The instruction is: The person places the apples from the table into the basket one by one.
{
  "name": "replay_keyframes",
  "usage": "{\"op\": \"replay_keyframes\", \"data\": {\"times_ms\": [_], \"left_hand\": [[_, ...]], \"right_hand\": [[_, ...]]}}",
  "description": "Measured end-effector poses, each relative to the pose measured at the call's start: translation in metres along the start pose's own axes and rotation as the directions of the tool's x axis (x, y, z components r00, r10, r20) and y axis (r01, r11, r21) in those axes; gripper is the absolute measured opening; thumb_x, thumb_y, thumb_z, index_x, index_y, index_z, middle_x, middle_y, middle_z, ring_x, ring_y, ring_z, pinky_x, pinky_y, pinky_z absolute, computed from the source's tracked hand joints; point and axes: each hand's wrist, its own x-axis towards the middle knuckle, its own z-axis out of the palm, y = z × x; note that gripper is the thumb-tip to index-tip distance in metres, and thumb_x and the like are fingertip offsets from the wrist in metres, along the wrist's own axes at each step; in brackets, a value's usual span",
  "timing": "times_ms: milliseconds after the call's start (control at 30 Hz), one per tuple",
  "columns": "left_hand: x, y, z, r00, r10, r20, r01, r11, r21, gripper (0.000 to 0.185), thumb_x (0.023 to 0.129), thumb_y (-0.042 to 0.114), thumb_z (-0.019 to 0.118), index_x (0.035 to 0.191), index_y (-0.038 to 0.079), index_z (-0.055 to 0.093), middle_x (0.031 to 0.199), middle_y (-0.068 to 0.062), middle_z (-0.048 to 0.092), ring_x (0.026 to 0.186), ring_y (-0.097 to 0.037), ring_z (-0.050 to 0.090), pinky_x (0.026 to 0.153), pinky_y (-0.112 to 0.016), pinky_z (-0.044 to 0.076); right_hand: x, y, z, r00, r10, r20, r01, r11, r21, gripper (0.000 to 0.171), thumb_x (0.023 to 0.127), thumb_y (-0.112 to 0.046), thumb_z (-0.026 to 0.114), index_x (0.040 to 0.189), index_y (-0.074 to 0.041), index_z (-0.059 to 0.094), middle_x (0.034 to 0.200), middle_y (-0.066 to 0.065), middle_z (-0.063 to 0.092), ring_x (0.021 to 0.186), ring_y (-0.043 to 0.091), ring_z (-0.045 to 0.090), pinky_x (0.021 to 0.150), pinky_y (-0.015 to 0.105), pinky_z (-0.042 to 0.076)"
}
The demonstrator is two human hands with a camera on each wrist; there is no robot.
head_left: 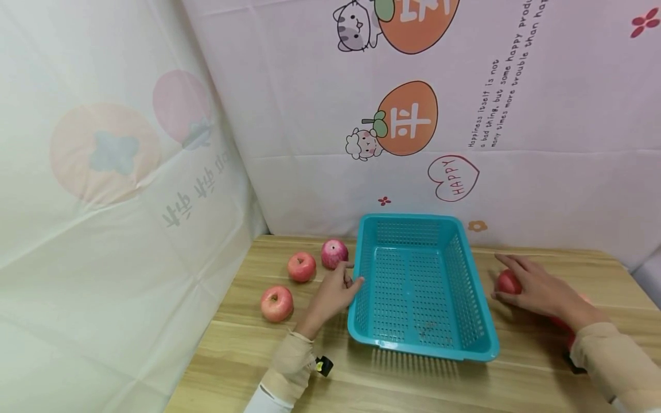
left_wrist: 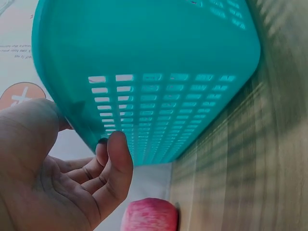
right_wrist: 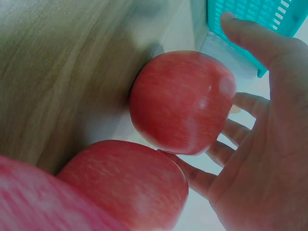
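A turquoise plastic basket (head_left: 408, 347) stands on the wooden table with bare mesh showing inside. My left hand (head_left: 333, 295) grips its left rim, thumb over the edge and fingers bent against the outer side, as the basket wall (left_wrist: 144, 48) shows in the left wrist view. Right of the basket, my right hand (head_left: 539, 289) reaches around a red apple (head_left: 508, 282). In the right wrist view its thumb is spread away from the apple (right_wrist: 183, 101) and the fingers extend behind it. A second apple (right_wrist: 130, 183) lies beside that one.
Left of the basket lie two pinkish apples (head_left: 277, 303) and a purplish round thing (head_left: 334, 253), perhaps an onion. Another streaked pink round thing (right_wrist: 38, 202) is close to the right wrist. A printed cloth (head_left: 310, 172) hangs behind the table, another at the left.
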Motion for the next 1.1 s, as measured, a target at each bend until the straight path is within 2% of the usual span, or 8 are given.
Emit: {"op": "replay_keyframes", "data": {"times_ms": [333, 433, 500, 600, 700, 867, 1100], "left_hand": [[-0.001, -0.001, 0.009, 1.0, -0.027, 0.015, 0.028, 0.999, -0.031, 0.06, 0.107, 0.028, 0.064, 0.155, 0.0, 0.043, 0.073, 0.001, 0.053, 0.059, -0.009, 0.046, 0.055, -0.023, 0.039], [-0.001, -0.003, 0.011, 0.998, -0.051, 0.031, 0.053, 0.996, -0.071, 0.063, 0.107, 0.03, 0.064, 0.157, 0.001, 0.04, 0.078, -0.003, 0.062, 0.062, -0.009, 0.054, 0.057, -0.024, 0.044], [-0.002, -0.004, 0.012, 0.997, -0.066, 0.04, 0.07, 0.991, -0.115, 0.062, 0.107, 0.03, 0.063, 0.157, 0.001, 0.039, 0.087, -0.008, 0.07, 0.068, -0.012, 0.064, 0.061, -0.025, 0.051], [-0.004, -0.004, 0.014, 0.996, -0.082, 0.042, 0.089, 0.979, -0.185, 0.055, 0.107, 0.028, 0.063, 0.151, 0.0, 0.043, 0.102, -0.018, 0.076, 0.082, -0.021, 0.075, 0.069, -0.029, 0.06], [-0.005, -0.003, 0.016, 0.995, -0.095, 0.027, 0.098, 0.974, -0.204, 0.043, 0.107, 0.024, 0.063, 0.139, 0.0, 0.048, 0.105, -0.021, 0.075, 0.086, -0.027, 0.077, 0.072, -0.033, 0.064], [-0.006, -0.002, 0.018, 0.994, -0.106, -0.007, 0.103, 0.982, -0.16, 0.03, 0.106, 0.023, 0.062, 0.125, 0.002, 0.052, 0.098, -0.013, 0.071, 0.082, -0.019, 0.069, 0.073, -0.034, 0.061], [-0.006, -0.002, 0.018, 0.993, -0.121, -0.008, 0.119, 0.982, -0.148, 0.028, 0.105, 0.024, 0.063, 0.118, 0.001, 0.053, 0.094, -0.012, 0.071, 0.078, -0.015, 0.066, 0.067, -0.028, 0.056]], "right_hand": [[0.0, 0.002, 0.006, 1.0, -0.009, -0.021, 0.008, 1.0, -0.002, 0.089, 0.086, -0.047, 0.086, 0.151, -0.001, 0.047, 0.15, 0.031, 0.043, 0.131, 0.055, 0.046, 0.086, 0.076, 0.053], [0.0, 0.004, 0.006, 1.0, -0.017, -0.017, 0.016, 1.0, -0.012, 0.082, 0.085, -0.043, 0.087, 0.144, 0.002, 0.052, 0.147, 0.032, 0.045, 0.129, 0.055, 0.048, 0.086, 0.074, 0.053], [0.0, 0.005, 0.006, 1.0, -0.012, -0.007, 0.012, 1.0, -0.014, 0.078, 0.085, -0.043, 0.088, 0.141, 0.001, 0.054, 0.146, 0.031, 0.046, 0.128, 0.054, 0.048, 0.085, 0.073, 0.054], [0.0, 0.006, 0.006, 1.0, -0.004, 0.007, 0.004, 1.0, -0.005, 0.076, 0.084, -0.043, 0.088, 0.139, -0.002, 0.055, 0.143, 0.031, 0.048, 0.125, 0.054, 0.05, 0.085, 0.072, 0.054], [0.001, 0.007, 0.007, 1.0, 0.002, 0.016, -0.003, 1.0, 0.01, 0.075, 0.084, -0.043, 0.088, 0.138, -0.003, 0.055, 0.14, 0.032, 0.049, 0.123, 0.053, 0.051, 0.086, 0.072, 0.053], [0.002, 0.007, 0.007, 1.0, 0.003, 0.02, -0.003, 1.0, 0.022, 0.074, 0.083, -0.041, 0.089, 0.137, -0.002, 0.054, 0.136, 0.034, 0.051, 0.117, 0.054, 0.053, 0.086, 0.072, 0.053], [0.003, 0.007, 0.006, 1.0, -0.007, 0.022, 0.006, 1.0, 0.03, 0.074, 0.082, -0.038, 0.09, 0.135, -0.001, 0.055, 0.132, 0.036, 0.054, 0.114, 0.055, 0.054, 0.085, 0.071, 0.053]]}}
